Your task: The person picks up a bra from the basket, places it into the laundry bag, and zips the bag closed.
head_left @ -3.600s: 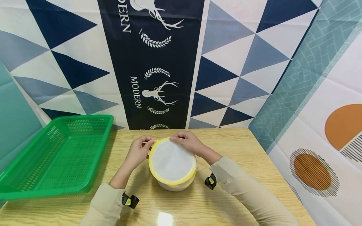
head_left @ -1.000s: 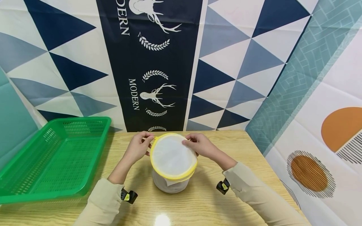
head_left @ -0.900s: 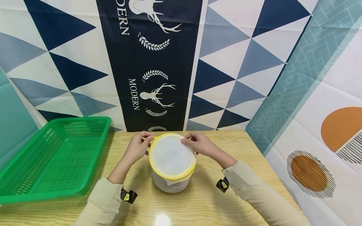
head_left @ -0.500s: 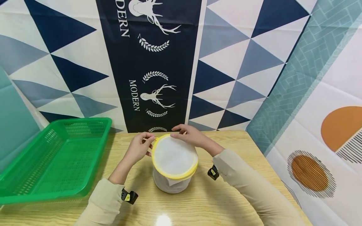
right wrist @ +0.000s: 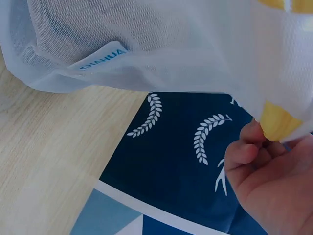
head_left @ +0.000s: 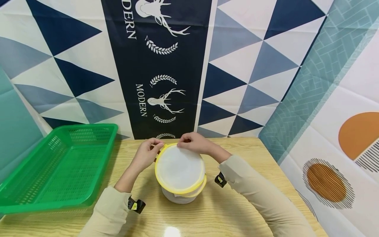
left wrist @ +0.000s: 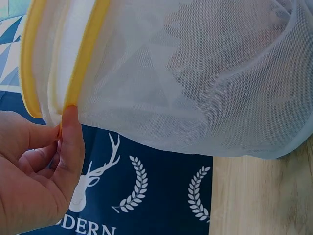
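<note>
- Patterned backdrop (head_left: 165, 62), pale wood table (head_left: 242, 149); head view: squat mesh bag (head_left: 180, 169) stands wearer-side of left hand (head_left: 145, 154) and right hand (head_left: 195, 144), yellow rim's (head_left: 177, 192) far edge between them; green basket (head_left: 68, 164) left, table extends right.
- Left wrist: left hand pinches rim; bag body stretches rightward.
- Right wrist: right hand pinches rim; body stretches leftward.

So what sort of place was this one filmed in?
Probably a small staged filming corner rather than a lived-in room: creased, printed hangings close in behind and beside a wood-grain table, and small black cameras sit by the person's cuffs.
</note>
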`<state>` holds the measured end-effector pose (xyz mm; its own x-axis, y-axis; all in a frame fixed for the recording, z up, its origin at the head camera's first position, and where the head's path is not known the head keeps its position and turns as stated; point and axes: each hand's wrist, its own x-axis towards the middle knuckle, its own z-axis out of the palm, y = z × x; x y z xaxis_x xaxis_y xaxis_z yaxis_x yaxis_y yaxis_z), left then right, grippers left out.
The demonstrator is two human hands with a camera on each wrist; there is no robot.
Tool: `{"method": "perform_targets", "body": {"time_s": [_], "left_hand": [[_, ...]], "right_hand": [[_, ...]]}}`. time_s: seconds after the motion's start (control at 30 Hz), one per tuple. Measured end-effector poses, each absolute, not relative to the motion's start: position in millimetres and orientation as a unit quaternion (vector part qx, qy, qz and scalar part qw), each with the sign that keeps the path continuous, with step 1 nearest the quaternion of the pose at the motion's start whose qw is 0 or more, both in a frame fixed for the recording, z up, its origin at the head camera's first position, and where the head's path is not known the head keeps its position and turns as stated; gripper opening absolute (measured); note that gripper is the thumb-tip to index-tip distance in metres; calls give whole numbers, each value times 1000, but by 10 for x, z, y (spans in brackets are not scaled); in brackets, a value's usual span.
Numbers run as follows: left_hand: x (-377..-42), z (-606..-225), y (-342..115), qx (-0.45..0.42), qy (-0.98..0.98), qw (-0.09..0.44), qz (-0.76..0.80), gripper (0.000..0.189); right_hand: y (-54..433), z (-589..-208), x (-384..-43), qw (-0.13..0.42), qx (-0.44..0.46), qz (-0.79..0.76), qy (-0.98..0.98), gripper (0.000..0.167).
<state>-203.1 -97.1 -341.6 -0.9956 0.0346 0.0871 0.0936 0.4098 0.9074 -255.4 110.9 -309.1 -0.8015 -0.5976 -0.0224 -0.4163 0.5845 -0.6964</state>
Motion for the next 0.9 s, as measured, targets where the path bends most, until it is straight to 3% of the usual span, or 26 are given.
{"method": "perform_targets", "body": {"time_s": [0.33,0.9], "left_hand": [[-2026,-3420,-938,-48,-841,28,-538,20],[-1980,-3458,-916,-44,-843,50,-534,18]], "right_hand": [[1111,-3174,-2543,128,-312,-392,856,20],[1141,-3247,-2515,122,-274,-429,852,22]]}}
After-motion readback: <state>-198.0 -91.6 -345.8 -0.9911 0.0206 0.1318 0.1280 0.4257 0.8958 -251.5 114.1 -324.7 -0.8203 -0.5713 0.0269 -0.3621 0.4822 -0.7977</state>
